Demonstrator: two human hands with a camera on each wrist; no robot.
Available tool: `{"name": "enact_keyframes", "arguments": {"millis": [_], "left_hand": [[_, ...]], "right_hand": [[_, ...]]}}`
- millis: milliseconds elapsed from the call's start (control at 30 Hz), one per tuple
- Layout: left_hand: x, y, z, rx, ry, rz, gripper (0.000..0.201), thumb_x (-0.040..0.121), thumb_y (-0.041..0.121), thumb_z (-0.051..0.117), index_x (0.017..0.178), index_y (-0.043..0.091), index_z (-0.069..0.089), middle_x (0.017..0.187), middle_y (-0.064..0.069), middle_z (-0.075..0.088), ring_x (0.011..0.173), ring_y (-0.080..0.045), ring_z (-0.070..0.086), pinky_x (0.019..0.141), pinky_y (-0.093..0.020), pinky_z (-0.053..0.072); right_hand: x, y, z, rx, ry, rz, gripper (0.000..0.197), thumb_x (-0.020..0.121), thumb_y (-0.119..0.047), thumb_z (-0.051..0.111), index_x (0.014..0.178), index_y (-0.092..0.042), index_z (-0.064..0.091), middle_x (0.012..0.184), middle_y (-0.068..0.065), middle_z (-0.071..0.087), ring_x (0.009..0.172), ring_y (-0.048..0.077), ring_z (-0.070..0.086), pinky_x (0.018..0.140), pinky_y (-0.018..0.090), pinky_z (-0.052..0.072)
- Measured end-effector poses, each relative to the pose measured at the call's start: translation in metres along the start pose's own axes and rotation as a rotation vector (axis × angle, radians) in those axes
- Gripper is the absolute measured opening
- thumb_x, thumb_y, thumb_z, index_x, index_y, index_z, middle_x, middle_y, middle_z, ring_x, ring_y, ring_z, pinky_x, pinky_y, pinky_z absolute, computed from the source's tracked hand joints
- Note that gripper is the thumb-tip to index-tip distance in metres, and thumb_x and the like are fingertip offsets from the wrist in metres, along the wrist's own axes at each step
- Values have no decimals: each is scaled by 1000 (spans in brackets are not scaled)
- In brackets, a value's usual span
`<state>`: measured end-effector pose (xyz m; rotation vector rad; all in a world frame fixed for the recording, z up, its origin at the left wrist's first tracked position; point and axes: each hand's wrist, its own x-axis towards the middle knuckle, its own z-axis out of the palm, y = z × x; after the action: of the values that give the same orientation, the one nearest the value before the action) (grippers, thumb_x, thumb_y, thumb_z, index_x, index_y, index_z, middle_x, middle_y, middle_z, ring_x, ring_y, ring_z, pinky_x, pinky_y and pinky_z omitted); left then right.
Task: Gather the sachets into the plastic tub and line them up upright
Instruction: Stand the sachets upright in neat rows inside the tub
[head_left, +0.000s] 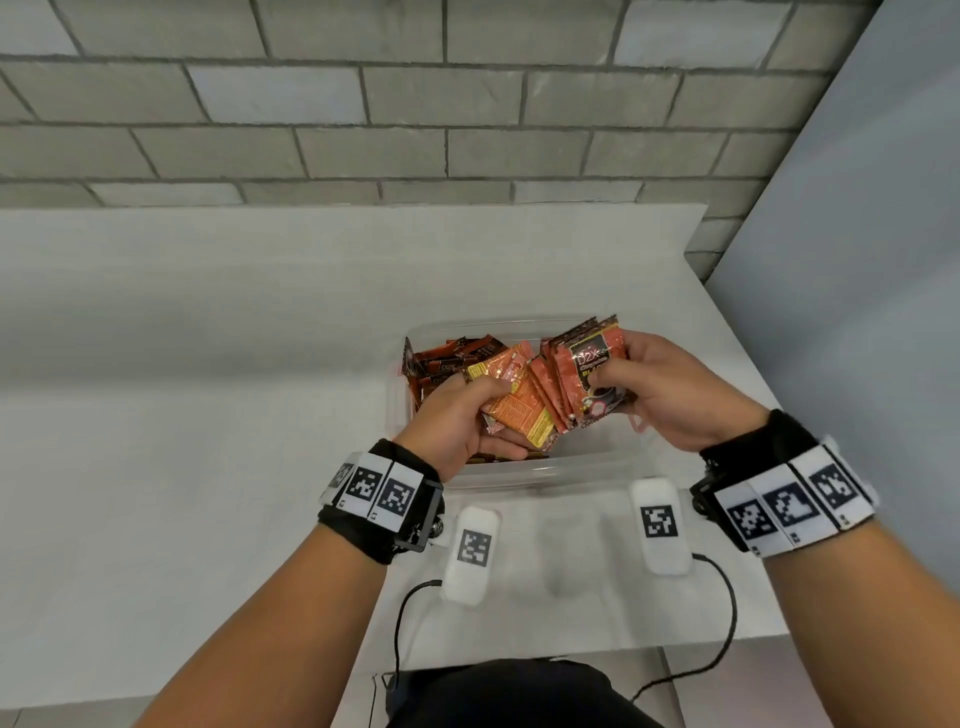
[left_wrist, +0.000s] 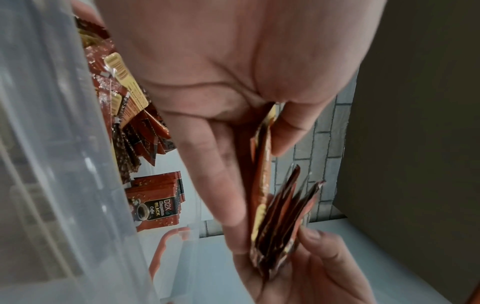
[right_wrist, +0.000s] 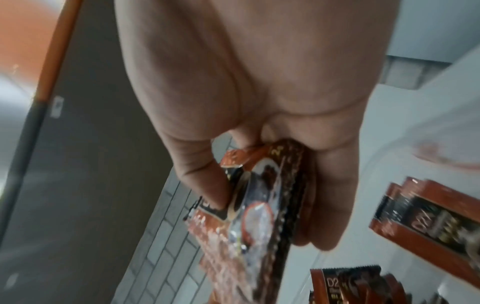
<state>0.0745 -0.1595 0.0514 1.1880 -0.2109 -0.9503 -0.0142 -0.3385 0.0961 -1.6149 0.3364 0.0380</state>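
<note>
Centre of the head view: both hands work a fanned bundle of red-orange coffee sachets (head_left: 558, 387) above a clear plastic tub (head_left: 524, 475) on a white table (head_left: 208, 322). The front sachet (head_left: 592, 371) reads "D2X" on a black panel; lower lines are too small there. In the left-wrist view, a loose stack of sachets (left_wrist: 155, 202) in the tub, lower left of centre, reads "D2X", "BLACK", "Coffee", beside a cup picture.

The right hand (head_left: 670, 392) pinches the bundle's right side, thumb on the printed face, fingers curled behind. In the right-wrist view the thumb (right_wrist: 205, 174) presses the glossy front and the fingers (right_wrist: 335, 195) back the stack; print is blurred there apart from a "24".

The left hand (head_left: 457, 423) grips the bundle's left end, where yellow barcode backs (head_left: 519, 405) face up, thumb on top and fingers curled beneath.

More sachets (head_left: 447, 358) lie tumbled in the tub's upper-left part, partly hidden by the hands. The tub's near wall blurs the left of the left-wrist view, and an orange clip (left_wrist: 161, 248) shows through it.
</note>
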Motion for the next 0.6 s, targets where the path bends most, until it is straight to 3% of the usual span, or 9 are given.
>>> {"name": "enact_keyframes", "arguments": {"millis": [100, 200, 267, 333, 433, 533, 600], "left_hand": [[0, -2, -2, 106, -48, 24, 13, 97, 15, 49, 102, 8, 58, 71, -8, 71, 54, -18, 66, 51, -28, 57], [1, -4, -1, 140, -50, 72, 34, 88, 41, 47, 106, 16, 61, 76, -9, 71, 59, -16, 68, 52, -26, 57], [2, -5, 0, 102, -17, 64, 43, 88, 50, 41, 109, 18, 61, 78, -11, 72, 62, -18, 69, 53, -28, 58], [4, -5, -1, 29, -6, 37, 44, 97, 47, 33, 109, 15, 61, 80, -13, 72, 62, -21, 70, 53, -31, 58], [8, -6, -3, -51, -10, 58, 41, 102, 38, 30, 114, 12, 60, 89, -13, 67, 67, -22, 65, 49, -30, 54], [10, -8, -5, -34, 21, 108, 32, 102, 25, 34, 105, 5, 59, 75, -7, 51, 57, -13, 41, 47, -23, 35], [10, -10, -5, 3, 3, 121, 24, 102, 15, 35, 99, 5, 58, 72, -3, 51, 52, -9, 38, 46, -21, 34]], "right_hand": [[8, -14, 3, -218, -106, 12, 28, 86, 8, 48, 110, -3, 57, 96, 8, 65, 83, 17, 61, 71, 28, 53], [12, -19, 8, -289, -189, 54, 26, 87, 4, 51, 105, -13, 58, 97, 5, 67, 84, 15, 63, 74, 32, 54], [16, -17, 9, -291, -206, 63, 28, 88, 2, 51, 107, -16, 59, 104, 10, 68, 87, 18, 64, 79, 39, 55], [17, -14, 9, -276, -198, 60, 30, 89, 2, 51, 113, -14, 58, 110, 13, 68, 90, 20, 64, 83, 42, 54], [19, -6, 6, -169, -161, 45, 30, 93, 0, 47, 113, -19, 58, 104, 5, 70, 87, 17, 65, 78, 37, 54], [18, 3, 4, 44, -59, 42, 27, 94, -1, 46, 105, -19, 62, 94, 2, 71, 84, 18, 66, 78, 35, 56], [17, 9, 3, 122, 6, 33, 26, 94, 0, 46, 100, -18, 63, 87, -1, 72, 79, 16, 66, 73, 30, 57]]}}
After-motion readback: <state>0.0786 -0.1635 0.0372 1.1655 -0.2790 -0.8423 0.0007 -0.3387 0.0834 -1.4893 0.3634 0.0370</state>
